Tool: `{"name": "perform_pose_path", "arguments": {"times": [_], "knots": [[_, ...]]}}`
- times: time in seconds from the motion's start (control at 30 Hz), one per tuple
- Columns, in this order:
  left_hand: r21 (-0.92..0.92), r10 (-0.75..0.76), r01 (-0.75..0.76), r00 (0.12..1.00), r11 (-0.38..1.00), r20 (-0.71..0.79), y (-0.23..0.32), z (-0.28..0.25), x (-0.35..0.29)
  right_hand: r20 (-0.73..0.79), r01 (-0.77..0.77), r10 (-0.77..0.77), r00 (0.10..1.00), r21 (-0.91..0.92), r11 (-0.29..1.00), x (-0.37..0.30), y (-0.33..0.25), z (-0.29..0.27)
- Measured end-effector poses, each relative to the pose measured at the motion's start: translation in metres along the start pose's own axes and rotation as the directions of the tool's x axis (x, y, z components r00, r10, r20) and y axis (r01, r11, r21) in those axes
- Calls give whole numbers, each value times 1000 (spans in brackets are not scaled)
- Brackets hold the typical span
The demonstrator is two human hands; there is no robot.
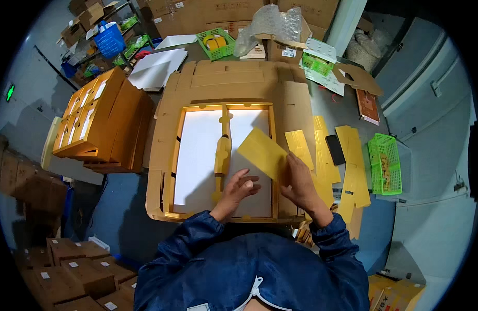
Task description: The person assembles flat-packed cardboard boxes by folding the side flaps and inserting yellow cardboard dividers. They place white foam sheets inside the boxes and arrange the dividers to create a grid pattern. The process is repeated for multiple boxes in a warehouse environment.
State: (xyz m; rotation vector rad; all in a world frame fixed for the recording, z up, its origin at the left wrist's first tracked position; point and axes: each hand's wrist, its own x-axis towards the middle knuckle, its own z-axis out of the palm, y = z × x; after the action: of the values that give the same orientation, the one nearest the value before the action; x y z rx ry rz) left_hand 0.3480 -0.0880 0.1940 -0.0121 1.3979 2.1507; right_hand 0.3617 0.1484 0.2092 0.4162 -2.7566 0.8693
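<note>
Broadly, corrugated cardboard [233,76] spreads beneath and beyond my fingers, bearing a wooden frame [272,119]; should the cardboard slide, I judge the frame could shift from under my hands. Inside that frame, white panels [197,155] lie open, one to the left of my left fingers, another just beneath them; a dragged fingertip might smudge either. Right of my right fingers, yellow flat pieces [344,171] lie loosely, some overlapping, so a careless sweep of that wrist could scatter them. My right hand [302,182] pinches a yellow sheet [262,151] by its near right edge; the sheet extends leftward and away from those fingers, tilted over the frame. Being held on one side only, it may droop, crease at the grip or scrape the panel below. My left hand [236,196], fingers loosely spread and grasping nothing, lends it no support; whether its fingertips touch anything I cannot tell. Just left of these fingers, a yellow notched strip [223,154] runs along the frame's middle, where the sheet's corner could catch.
</note>
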Motion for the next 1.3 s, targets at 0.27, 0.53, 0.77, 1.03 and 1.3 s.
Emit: {"name": "perform_pose_path", "arguments": {"times": [0.27,0.53,0.77,1.03,1.3], "knots": [[-125,-19,6,995,992,-102,-20,2,6,48,-59,63,997,-92,994,6,-54,31],[-116,-8,12,999,993,35,-28,-27,3,26,-20,20,999,4,1000,5,-50,58],[-202,138,-119,987,972,85,0,-31,-4,321,-111,85,943,64,992,20,-80,43],[-238,205,-215,976,947,-67,54,-69,-1,375,-161,85,923,175,971,13,-57,26],[-189,192,-238,953,953,-233,45,-86,3,558,-298,173,812,140,944,16,-65,35]]}}
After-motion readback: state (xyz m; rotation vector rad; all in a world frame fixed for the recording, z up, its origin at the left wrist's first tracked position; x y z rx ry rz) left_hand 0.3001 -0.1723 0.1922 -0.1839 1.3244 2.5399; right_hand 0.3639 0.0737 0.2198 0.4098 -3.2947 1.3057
